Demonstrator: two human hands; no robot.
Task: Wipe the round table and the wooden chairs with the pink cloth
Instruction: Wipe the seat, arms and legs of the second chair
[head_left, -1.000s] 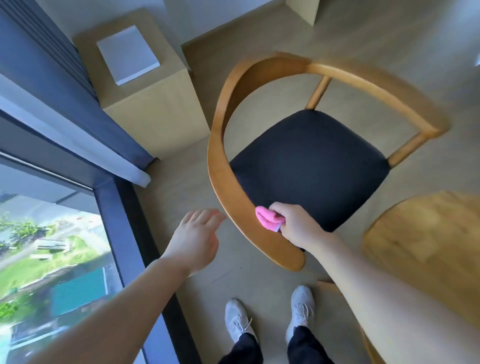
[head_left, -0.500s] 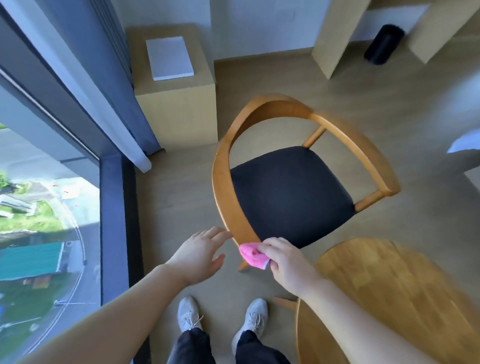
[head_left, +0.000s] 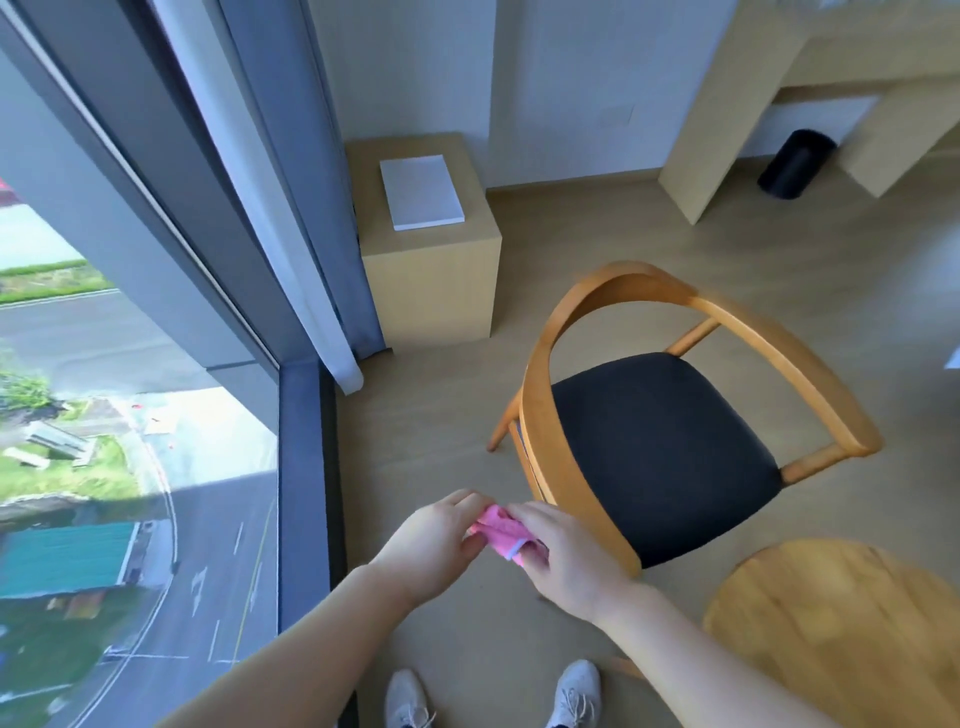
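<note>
Both hands bunch the cloth just left of the chair's near arm end.

The left hand (head_left: 431, 545) and right hand (head_left: 563, 558) each pinch the small crumpled pink cloth (head_left: 500, 530) held between them, off any surface. The curved wooden armchair with a black seat (head_left: 660, 447) lies just right of the grip, its armrest end running away and up, nearest the right hand; the round wooden table (head_left: 852, 634) sits lower right.

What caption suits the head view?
Both hands, left hand and right hand, hold the pink cloth beside the wooden chair.
</note>
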